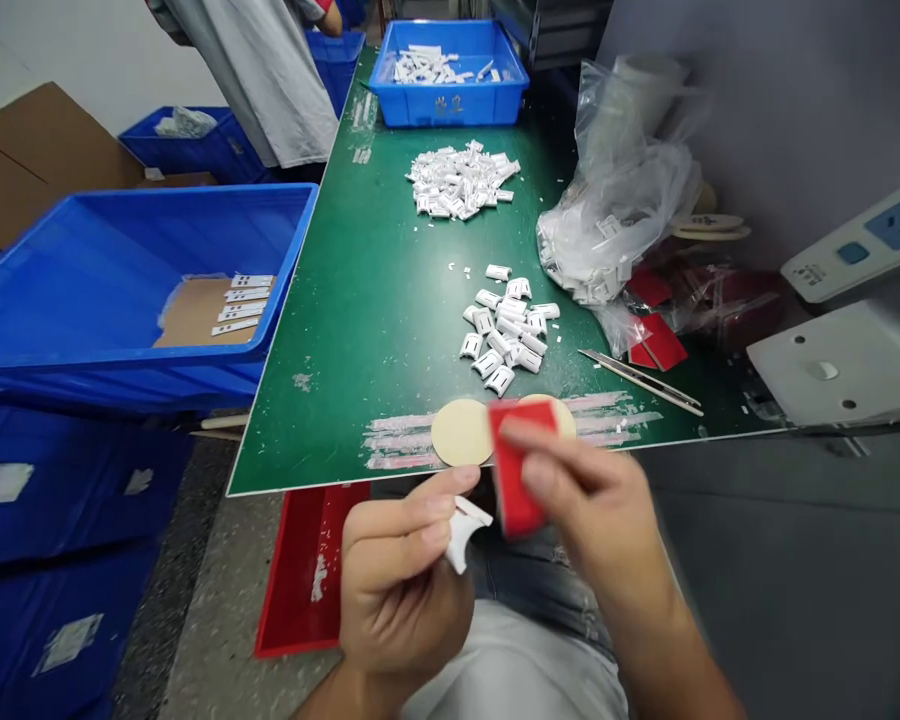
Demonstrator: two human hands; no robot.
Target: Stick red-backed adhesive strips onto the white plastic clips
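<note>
My left hand (409,570) pinches a small white curved plastic part (461,535) between thumb and fingers, just off the table's near edge. Close beside it, my right hand (589,500) grips a flat red rectangular pad (520,470), which is blurred by motion; its exact kind does not show. The pad and the white part look close, but I cannot tell whether they touch. Behind the hands, two cream round discs (460,432) lie at the table edge, one partly covered by the pad. A loose group of similar white parts (511,325) lies beyond them.
A larger heap of white parts (461,180) and a blue bin (450,103) stand farther back on the green table (330,330). Tweezers (641,380), a plastic bag (607,220) and a power strip (855,245) are at right. Blue crates (270,345) flank the left; another person (270,80) stands behind.
</note>
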